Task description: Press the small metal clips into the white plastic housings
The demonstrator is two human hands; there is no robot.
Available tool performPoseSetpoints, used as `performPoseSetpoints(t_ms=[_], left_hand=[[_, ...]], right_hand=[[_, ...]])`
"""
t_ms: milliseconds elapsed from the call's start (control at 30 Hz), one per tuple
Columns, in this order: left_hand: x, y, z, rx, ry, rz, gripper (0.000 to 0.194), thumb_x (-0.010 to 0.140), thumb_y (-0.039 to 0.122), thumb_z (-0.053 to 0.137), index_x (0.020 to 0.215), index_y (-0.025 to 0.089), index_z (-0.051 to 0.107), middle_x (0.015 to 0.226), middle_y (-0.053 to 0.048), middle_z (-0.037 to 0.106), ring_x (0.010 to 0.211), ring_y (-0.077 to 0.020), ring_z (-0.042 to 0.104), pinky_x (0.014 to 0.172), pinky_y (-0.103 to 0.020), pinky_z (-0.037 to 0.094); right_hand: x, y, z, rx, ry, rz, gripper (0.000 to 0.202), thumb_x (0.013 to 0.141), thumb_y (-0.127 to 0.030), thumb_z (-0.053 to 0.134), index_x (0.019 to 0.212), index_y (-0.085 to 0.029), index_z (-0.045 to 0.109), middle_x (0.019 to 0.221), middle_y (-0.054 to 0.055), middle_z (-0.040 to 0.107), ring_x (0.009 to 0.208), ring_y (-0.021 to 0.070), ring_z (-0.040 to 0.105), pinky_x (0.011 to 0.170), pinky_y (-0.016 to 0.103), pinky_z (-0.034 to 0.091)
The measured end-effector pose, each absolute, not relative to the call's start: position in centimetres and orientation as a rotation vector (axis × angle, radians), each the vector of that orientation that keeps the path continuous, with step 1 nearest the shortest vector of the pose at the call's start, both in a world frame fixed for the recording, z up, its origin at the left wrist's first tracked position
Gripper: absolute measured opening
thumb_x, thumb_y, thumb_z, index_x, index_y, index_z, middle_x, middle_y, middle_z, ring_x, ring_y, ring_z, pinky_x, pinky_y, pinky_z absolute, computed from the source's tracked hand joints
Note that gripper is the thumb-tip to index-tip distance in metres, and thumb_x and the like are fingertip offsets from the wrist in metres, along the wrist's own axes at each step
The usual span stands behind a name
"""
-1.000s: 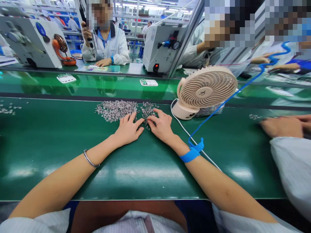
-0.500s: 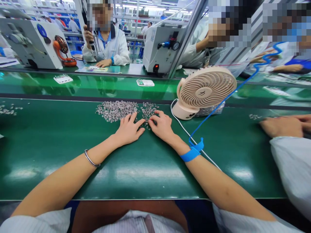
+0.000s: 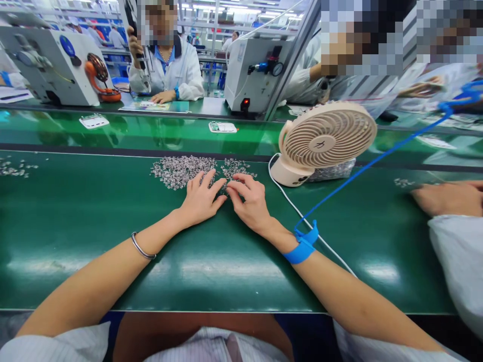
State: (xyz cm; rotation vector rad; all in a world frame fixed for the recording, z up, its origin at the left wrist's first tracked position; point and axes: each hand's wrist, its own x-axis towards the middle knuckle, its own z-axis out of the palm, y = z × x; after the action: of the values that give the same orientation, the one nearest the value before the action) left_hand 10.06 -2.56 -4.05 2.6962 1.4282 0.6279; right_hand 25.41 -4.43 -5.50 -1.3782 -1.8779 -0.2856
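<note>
A heap of small, shiny metal-looking parts (image 3: 181,171) lies on the green work surface, too fine to name. Just right of it is a smaller, looser cluster of the same parts (image 3: 234,167). My left hand (image 3: 199,198) rests palm down at the heap's near edge, fingers spread, fingertips touching the parts. Facing it, my right hand (image 3: 251,201) is at the near side of the smaller cluster. Its thumb and forefinger come together close to my left fingertips; whatever is between them is too small to make out. A blue wrist strap (image 3: 302,250) circles my right wrist.
A beige fan (image 3: 320,143) stands right of my hands, with a white cable and a blue cord nearby. Beyond, a green belt carries white casings (image 3: 222,127). A co-worker's hand (image 3: 449,198) is at far right; more parts (image 3: 17,167) lie far left.
My right hand has shifted slightly, its forefinger and thumb stretching more to the left. My left hand stays nearly in place. The blue cord has swung and is pulled straighter.
</note>
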Motion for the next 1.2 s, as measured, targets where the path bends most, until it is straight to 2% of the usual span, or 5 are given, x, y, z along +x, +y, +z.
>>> performPoseSetpoints(t_ms=[167,400,600,833,1200], left_hand=[[9.8,-2.1,-4.5,2.682,1.378,0.92,0.022,0.085,0.029,0.046,0.093,0.022,0.065,0.126,-0.007,0.054,0.119,-0.029,0.041,0.095,-0.045,0.033],[9.8,-2.2,-4.8,2.717,1.359,1.035,0.02,0.084,0.027,0.048,0.081,0.019,0.065,0.114,-0.005,0.063,0.112,-0.0274,0.046,0.092,-0.042,0.034],[9.8,-2.3,-4.9,2.754,1.379,0.994,0.021,0.085,0.026,0.045,0.083,0.02,0.065,0.117,-0.006,0.061,0.113,-0.0278,0.045,0.09,-0.043,0.033],[9.8,-2.3,-5.0,2.758,1.392,1.001,0.022,0.086,0.027,0.045,0.085,0.021,0.066,0.117,-0.006,0.06,0.112,-0.0275,0.045,0.09,-0.042,0.033],[9.9,-2.3,-4.6,2.665,1.455,0.894,0.026,0.084,0.036,0.049,0.097,0.018,0.062,0.12,-0.009,0.058,0.112,-0.0283,0.045,0.093,-0.043,0.033]], right_hand=[[24.9,-4.8,-5.5,-1.245,-1.878,-0.34,0.017,0.085,-0.022,0.047,0.085,-0.019,0.064,0.095,0.008,0.065,0.086,0.0175,0.06,0.073,0.031,0.038],[24.8,-4.9,-5.4,-1.337,-1.888,-0.371,0.015,0.085,-0.017,0.045,0.082,-0.019,0.06,0.086,0.003,0.067,0.079,0.016,0.059,0.076,0.033,0.031],[24.9,-5.2,-5.1,-1.311,-1.888,-0.376,0.015,0.085,-0.016,0.042,0.077,-0.018,0.056,0.071,0.003,0.063,0.065,0.015,0.053,0.064,0.029,0.033],[24.8,-5.4,-5.4,-1.282,-1.922,-0.368,0.018,0.079,-0.01,0.043,0.089,-0.014,0.057,0.073,0.005,0.059,0.067,0.0168,0.053,0.063,0.03,0.036],[27.0,-3.6,-5.9,-1.435,-1.785,-0.22,0.021,0.082,-0.017,0.042,0.082,-0.018,0.063,0.077,0.005,0.067,0.064,0.0162,0.058,0.064,0.03,0.04]])
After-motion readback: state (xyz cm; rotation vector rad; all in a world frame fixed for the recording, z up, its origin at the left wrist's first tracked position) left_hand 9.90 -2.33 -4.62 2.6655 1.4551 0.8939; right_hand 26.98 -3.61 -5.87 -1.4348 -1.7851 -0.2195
